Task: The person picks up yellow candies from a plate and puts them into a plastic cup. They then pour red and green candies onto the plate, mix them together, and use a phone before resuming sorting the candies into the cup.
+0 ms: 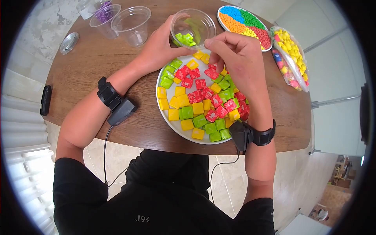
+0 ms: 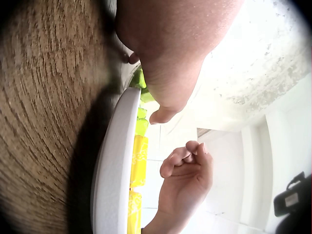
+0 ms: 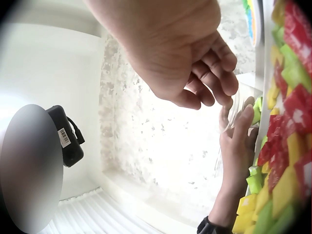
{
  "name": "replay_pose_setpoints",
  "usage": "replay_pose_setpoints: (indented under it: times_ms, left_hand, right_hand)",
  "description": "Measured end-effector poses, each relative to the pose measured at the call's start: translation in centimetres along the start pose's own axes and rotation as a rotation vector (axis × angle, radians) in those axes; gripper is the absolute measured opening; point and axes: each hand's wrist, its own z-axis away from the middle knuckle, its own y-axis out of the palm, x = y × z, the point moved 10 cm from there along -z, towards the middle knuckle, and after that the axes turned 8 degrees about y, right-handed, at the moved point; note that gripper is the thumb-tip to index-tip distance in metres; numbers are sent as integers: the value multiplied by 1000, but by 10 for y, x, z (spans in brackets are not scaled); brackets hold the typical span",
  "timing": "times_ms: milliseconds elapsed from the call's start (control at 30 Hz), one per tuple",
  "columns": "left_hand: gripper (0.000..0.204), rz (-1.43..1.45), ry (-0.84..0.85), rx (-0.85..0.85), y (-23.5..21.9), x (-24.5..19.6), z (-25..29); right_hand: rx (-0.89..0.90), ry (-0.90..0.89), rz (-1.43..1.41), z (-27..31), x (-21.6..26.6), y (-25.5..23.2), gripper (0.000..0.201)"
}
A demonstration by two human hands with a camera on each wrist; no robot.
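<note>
In the head view my left hand [image 1: 158, 47] grips a clear plastic cup [image 1: 212, 29] holding green wrapped pieces [image 1: 185, 39], tilted above the far edge of a white plate [image 1: 171, 126]. Red [image 1: 200, 84], yellow [image 1: 197, 133] and green squares [image 1: 186, 112] cover much of the plate. My right hand [image 1: 244, 58] is at the cup's near-right rim, fingers curled. The left wrist view shows my left hand [image 2: 170, 73] beyond the plate [image 2: 114, 161] and my right hand [image 2: 185, 178] curled, no piece visible in it. In the right wrist view my right hand [image 3: 180, 58] hangs beside the cup [image 3: 235, 114].
Two clear cups, one empty [image 1: 137, 29] and one with purple pieces [image 1: 105, 15], stand at the back left beside a round lid [image 1: 69, 42]. At the back right are a plate of coloured pieces [image 1: 234, 24] and a bag [image 1: 291, 58]. A black object [image 1: 46, 100] lies at the left edge.
</note>
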Motion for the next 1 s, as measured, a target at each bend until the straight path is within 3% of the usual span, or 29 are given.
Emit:
replay_pose_setpoints:
  times_ms: [67,167,333,433,633,1000]
  left_hand:
    - [87,-4,-10,-2,0,0,0]
    - [87,16,-7,-4,0,2,0]
    - [88,22,-6,-8,0,5,0]
    - [88,-18,-8,2,-1,4,0]
    - [89,35,-84,11,0,13,2]
    - [85,79,-72,16,0,6,0]
  right_hand:
    - [12,-7,10,0,-1,2,21]
    - [165,16,225,3,-10,20,17]
    - [242,-161,430,14,-4,50,20]
    - [289,-75,528,13,-16,55,22]
    - [207,-247,757,15,-19,65,30]
    - [129,-258,693,13,-16,50,19]
